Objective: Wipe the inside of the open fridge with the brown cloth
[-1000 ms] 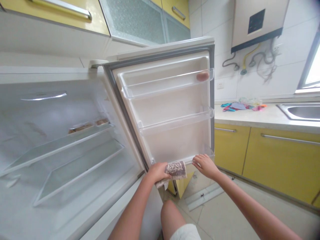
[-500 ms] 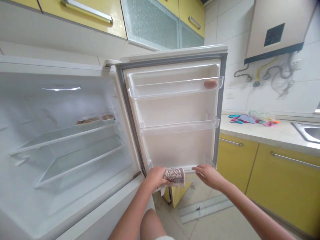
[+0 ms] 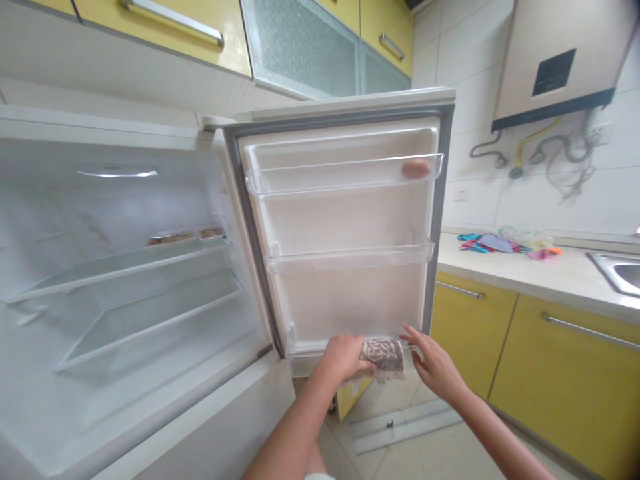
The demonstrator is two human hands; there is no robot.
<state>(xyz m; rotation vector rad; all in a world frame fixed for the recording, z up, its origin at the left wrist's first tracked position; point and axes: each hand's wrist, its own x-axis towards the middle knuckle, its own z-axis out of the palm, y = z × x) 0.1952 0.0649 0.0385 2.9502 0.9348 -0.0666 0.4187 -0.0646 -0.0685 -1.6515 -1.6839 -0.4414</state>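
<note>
Found left hand (image 3: 344,353) clenched round patterned cloth (image 3: 384,355) on fridge door's (image 3: 350,300) bottom ledge, moved rightward along it since a moment ago. Found right hand (image 3: 436,365) just beside cloth, fingers (image 3: 414,335) released and spread; judged wipe nearing door's right edge.

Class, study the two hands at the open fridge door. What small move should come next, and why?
Probably slide the cloth rightward along the lowest door shelf: the left hand grips it against that shelf's front, and the open right hand hovers just beside the cloth, near the door's right edge.
</note>
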